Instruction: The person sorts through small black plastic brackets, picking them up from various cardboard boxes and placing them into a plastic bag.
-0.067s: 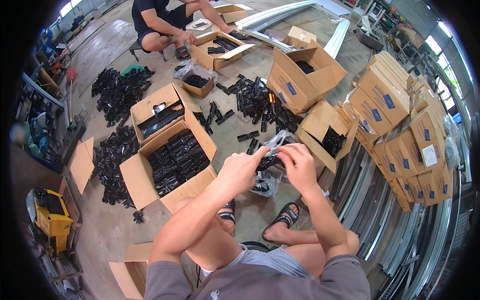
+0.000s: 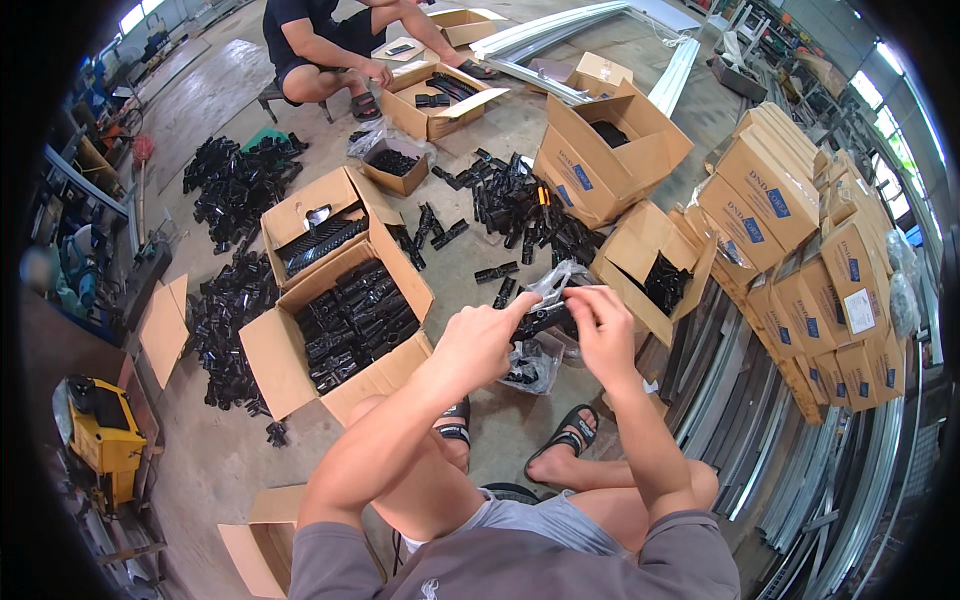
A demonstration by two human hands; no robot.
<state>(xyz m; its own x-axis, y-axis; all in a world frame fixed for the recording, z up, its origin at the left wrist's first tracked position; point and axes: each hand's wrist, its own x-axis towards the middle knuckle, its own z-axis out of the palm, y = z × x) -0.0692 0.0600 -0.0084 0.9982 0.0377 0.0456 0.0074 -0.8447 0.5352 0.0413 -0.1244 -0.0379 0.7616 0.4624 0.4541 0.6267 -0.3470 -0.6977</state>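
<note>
In front of my knees, my left hand (image 2: 480, 342) is closed around one end of a black plastic fitting (image 2: 545, 319). My right hand (image 2: 604, 325) has its fingertips pinched together at the fitting's far right end. What lies between those fingertips is hidden. Just beyond and below the hands shows a clear plastic bag (image 2: 540, 372) with small dark pieces in it. On the floor past my hands, a heap of similar black fittings (image 2: 520, 200) spreads out, with a few loose ones nearer to me.
Left of my hands stands an open carton (image 2: 395, 375) packed with black fittings. An open carton (image 2: 652, 322) is at the right. More black heaps (image 2: 235, 325) lie far left. Stacked cartons (image 2: 765, 205) and metal profiles (image 2: 745, 400) fill the right. A co-worker (image 2: 320, 50) sits at the back.
My right hand has shifted slightly right, away from my left, and more of the black fitting shows between them. My left hand has hardly moved.
</note>
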